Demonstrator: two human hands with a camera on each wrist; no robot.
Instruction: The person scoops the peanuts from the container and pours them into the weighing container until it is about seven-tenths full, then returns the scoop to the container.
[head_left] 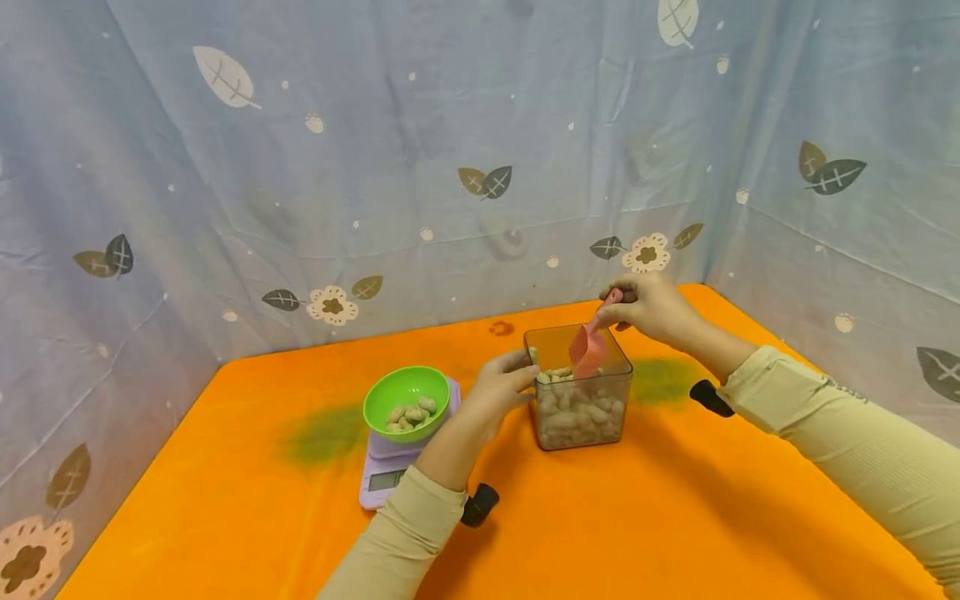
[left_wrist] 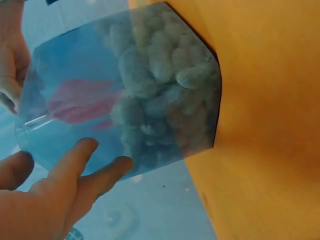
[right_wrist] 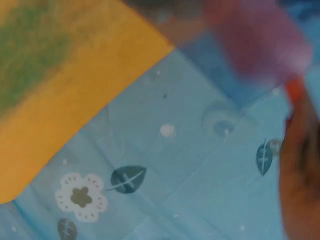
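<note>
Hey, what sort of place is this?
Probably a makeshift work corner: pale-blue leaf-printed fabric curtains hang behind and beside a flat orange tabletop with green smudges, where a flat lilac plastic kitchen scale sits.

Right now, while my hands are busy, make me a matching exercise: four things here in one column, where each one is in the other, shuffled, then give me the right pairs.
Column one
1. Pink scoop
2. Green bowl
3. Purple scale
4. Left hand

Column two
A. Underneath the green bowl
B. In the right hand, its scooping end inside the see-through box
C. Touching the side of the see-through box
D. On top of the purple scale, with peanuts inside

Right pairs: 1-B, 2-D, 3-A, 4-C.
</note>
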